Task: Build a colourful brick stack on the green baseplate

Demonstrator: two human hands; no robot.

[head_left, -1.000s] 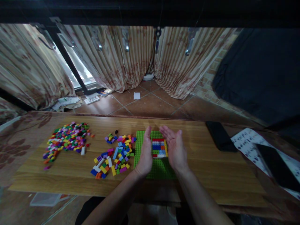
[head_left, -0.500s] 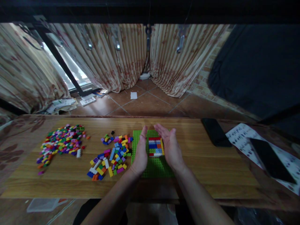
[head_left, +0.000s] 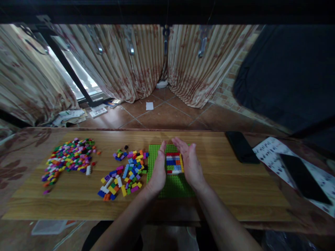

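Observation:
A green studded baseplate (head_left: 174,188) lies on the wooden board, with a rectangular block of coloured toy bricks (head_left: 172,163) built on it in red, white, blue, orange and yellow. My left hand (head_left: 158,169) stands on edge along the left side of this block, fingers straight and nothing held. On the other side, my right hand (head_left: 192,164) is upright by the yellow edge, its fingers extended and thumb raised. The two palms face each other across the bricks. Whether either palm touches them I cannot tell.
Loose larger bricks (head_left: 124,174) lie scattered left of the baseplate. Farther left spreads a pile of small bricks (head_left: 69,157). A black phone (head_left: 241,147) rests on the board at right. Beyond it, a second dark phone (head_left: 303,177) sits on a printed sheet (head_left: 270,150).
My left hand has shifted very slightly to the right, closer to the brick block. The right hand stays practically where it was.

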